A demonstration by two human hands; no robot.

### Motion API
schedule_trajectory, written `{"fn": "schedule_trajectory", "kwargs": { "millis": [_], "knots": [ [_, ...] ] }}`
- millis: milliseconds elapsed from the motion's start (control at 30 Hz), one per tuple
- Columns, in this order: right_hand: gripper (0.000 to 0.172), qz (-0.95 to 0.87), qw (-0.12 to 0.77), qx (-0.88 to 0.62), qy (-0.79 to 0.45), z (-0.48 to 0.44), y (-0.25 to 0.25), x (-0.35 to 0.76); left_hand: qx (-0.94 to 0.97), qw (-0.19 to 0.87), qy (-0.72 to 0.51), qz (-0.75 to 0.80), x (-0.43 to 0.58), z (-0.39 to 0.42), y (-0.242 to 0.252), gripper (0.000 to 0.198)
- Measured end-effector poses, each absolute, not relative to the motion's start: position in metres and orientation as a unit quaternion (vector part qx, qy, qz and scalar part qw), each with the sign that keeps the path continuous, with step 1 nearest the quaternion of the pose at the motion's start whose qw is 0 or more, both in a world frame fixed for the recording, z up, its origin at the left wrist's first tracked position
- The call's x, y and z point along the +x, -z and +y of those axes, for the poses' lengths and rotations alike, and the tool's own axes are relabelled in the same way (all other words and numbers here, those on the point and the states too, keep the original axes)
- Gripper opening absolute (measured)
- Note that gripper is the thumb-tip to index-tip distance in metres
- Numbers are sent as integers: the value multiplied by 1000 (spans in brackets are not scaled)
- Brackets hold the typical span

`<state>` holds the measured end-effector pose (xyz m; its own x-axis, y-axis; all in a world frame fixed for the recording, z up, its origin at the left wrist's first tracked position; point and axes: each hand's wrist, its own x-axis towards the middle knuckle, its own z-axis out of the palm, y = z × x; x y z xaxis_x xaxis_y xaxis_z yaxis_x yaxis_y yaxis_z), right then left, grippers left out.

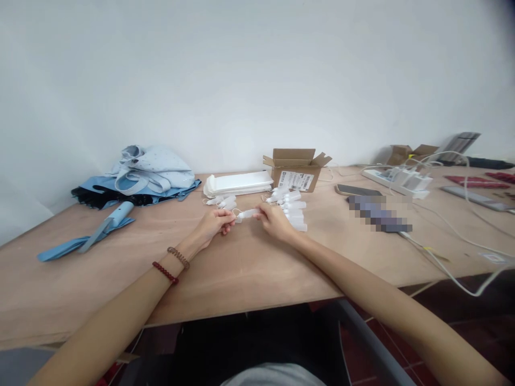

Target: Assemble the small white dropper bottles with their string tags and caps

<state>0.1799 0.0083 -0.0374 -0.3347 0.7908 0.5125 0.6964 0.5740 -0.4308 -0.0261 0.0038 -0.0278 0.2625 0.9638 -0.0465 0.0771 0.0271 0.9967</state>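
A small translucent squeeze bottle (248, 213) lies level between my two hands, just above the wooden table (225, 273). My left hand (217, 222), with two beaded bracelets at its wrist, is closed in a pinch at the bottle's narrow nozzle end. My right hand (276, 221) grips the bottle's wider end between thumb and fingers. A thin loop of strap curves by the nozzle. Several similar bottles (295, 206) lie in a row just beyond my right hand. A smaller group of bottles (227, 201) rests beyond my left hand.
An open cardboard box (298, 171) and a white flat packet (241, 182) stand at the back. Left are a cloth bag (156, 166) and a folded blue umbrella (116, 214). Phones (358, 190), a power strip (402, 182) and trailing white cables lie right.
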Motion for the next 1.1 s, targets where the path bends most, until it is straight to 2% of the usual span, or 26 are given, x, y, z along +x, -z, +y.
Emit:
{"fn": "schedule_trajectory", "kwargs": {
  "millis": [300,767,1100],
  "knots": [
    [14,-801,377,-454,-94,16,30,183,564,527,-456,442,-30,11,21,29],
    [12,-799,356,-475,-88,-1,37,178,599,489,-441,456,-29,3,27,26],
    [14,-824,328,-459,-49,4,35,181,607,498,-420,456,-30,7,27,26]
  ]
}}
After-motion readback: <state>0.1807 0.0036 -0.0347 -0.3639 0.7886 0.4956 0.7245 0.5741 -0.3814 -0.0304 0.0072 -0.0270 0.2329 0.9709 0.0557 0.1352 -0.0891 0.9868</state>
